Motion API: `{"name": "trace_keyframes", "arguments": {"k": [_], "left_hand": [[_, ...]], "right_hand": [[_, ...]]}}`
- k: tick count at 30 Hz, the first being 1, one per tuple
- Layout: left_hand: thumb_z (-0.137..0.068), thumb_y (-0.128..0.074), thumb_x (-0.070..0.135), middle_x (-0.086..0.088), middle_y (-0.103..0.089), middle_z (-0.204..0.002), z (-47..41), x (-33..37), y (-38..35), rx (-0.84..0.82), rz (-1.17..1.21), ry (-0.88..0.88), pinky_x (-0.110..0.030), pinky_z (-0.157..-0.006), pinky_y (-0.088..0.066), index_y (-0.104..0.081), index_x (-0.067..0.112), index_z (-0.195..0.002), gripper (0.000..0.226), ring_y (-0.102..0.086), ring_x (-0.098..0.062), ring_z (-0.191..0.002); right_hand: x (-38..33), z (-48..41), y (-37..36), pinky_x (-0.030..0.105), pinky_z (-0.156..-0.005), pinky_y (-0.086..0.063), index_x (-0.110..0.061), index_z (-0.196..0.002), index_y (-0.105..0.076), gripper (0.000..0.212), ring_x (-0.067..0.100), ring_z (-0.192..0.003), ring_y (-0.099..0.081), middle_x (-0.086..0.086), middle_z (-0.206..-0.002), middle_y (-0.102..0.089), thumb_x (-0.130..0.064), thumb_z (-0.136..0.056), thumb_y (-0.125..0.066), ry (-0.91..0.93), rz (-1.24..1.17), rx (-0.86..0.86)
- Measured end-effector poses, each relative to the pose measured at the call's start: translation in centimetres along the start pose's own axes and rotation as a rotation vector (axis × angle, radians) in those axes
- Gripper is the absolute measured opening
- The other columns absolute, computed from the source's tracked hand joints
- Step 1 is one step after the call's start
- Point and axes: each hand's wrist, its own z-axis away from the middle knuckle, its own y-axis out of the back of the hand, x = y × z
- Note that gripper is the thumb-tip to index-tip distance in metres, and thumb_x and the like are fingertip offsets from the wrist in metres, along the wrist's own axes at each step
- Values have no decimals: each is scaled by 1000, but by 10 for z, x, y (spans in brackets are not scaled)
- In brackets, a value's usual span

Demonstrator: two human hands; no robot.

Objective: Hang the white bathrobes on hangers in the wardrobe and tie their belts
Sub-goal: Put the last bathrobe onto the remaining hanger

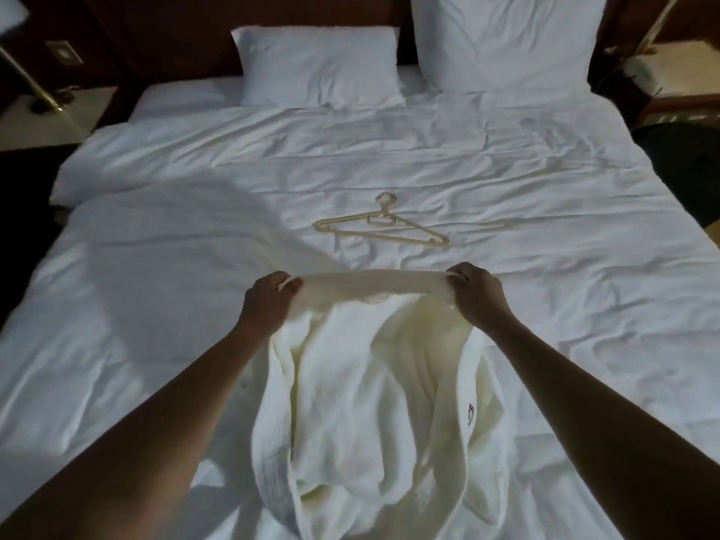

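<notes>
A white bathrobe (366, 391) hangs in front of me over the bed, its collar stretched flat between my hands. My left hand (269, 302) pinches the collar's left end. My right hand (477, 292) pinches the right end. The robe's front panels fall open towards me, and a small dark emblem shows on its right panel. A cream plastic hanger (380, 226) lies flat on the bed just beyond the collar, hook pointing away. No belt or wardrobe is visible.
The wide bed (565, 267) has rumpled white sheets and two pillows (319, 68) against a dark headboard. A bedside table with a brass lamp stand (35, 87) sits at the left. Another lit bedside stand (670, 76) is at the right.
</notes>
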Motion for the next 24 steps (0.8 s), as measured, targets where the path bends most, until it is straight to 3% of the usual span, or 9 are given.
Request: {"name": "trace_keyframes", "arguments": {"k": [3, 6, 10, 14, 18, 21, 24], "left_hand": [[-101, -57, 40, -11, -71, -98, -35, -37, -52, 17, -50, 32, -36, -78, -42, -67, 13, -95, 30, -64, -36, -98], [-97, -62, 35, -14, -64, -117, -54, -60, -97, 55, -214, 42, -44, -92, -44, -60, 18, -119, 28, -59, -38, -113], [-90, -60, 46, -14, -52, -134, -50, -53, -157, 156, -380, -270, -50, -103, -36, -49, 19, -142, 59, -49, -36, -125], [-89, -49, 57, -14, -50, -149, -26, -63, -223, 25, -529, -414, -56, -112, -33, -56, 24, -142, 63, -48, -37, -135], [-90, -45, 65, -16, -48, -154, -21, -93, -254, -90, -571, -283, -63, -108, -37, -58, 23, -144, 69, -50, -40, -137], [-87, -36, 67, -16, -44, -157, -25, -92, -259, -103, -538, -207, -67, -107, -37, -52, 21, -148, 79, -45, -39, -141], [-86, -35, 67, -15, -43, -158, -26, -95, -264, -93, -461, -197, -68, -108, -36, -50, 20, -149, 80, -43, -37, -143]], "right_hand": [[33, -37, -48, 37, -86, -51, -14, -113, -71, 24, 35, -104, -64, 10, -111, -73, -20, -99, -53, 37, 23, 16], [63, -70, -86, 36, -83, -49, -15, -109, -72, 23, 33, -103, -65, 8, -108, -74, -22, -98, -53, 29, 53, 8], [95, -96, -130, 31, -79, -45, -21, -107, -72, 21, 30, -104, -65, 5, -108, -74, -25, -96, -54, 17, 77, -29], [108, -107, -150, 34, -81, -48, -24, -103, -70, 19, 31, -100, -65, 3, -103, -73, -20, -93, -54, 33, 194, -43], [96, -139, -144, 42, -99, -50, -35, -97, -68, 29, 25, -106, -66, -6, -107, -73, -22, -76, -53, 45, 220, -87], [81, -182, -143, 36, -99, -48, -21, -113, -68, 36, 30, -112, -63, 4, -116, -70, -20, -81, -53, 52, 154, 58], [72, -221, -146, 44, -108, -39, -15, -139, -49, 52, 37, -131, -46, 16, -142, -50, -25, -89, -57, 58, 289, 68]]}}
